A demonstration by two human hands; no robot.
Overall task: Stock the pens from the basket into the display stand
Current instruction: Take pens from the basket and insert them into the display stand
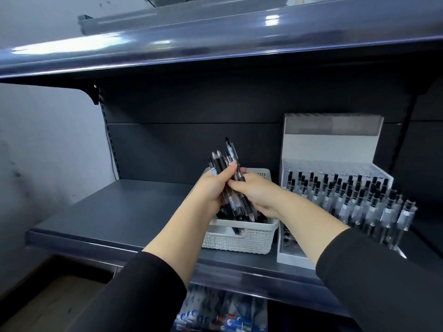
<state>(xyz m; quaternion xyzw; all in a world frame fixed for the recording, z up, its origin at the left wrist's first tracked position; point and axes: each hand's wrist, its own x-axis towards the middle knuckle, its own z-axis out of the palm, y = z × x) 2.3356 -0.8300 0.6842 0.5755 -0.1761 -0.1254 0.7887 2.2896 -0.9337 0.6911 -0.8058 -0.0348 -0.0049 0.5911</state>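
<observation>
Left hand [211,188] gripping a bundle of pens [227,168] above the white basket [239,238] on the shelf [107,212]; right hand [256,195] pinching one pen; display stand [330,149] just right.

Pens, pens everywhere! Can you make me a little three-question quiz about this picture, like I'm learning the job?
1. True or false: the left hand grips a bundle of pens.
2. Where does the display stand sit: A) left of the basket, B) right of it, C) on the top shelf?
3. Fill in: the right hand touches the pens above the ____.

Key: 1 true; 2 B; 3 basket.
</observation>
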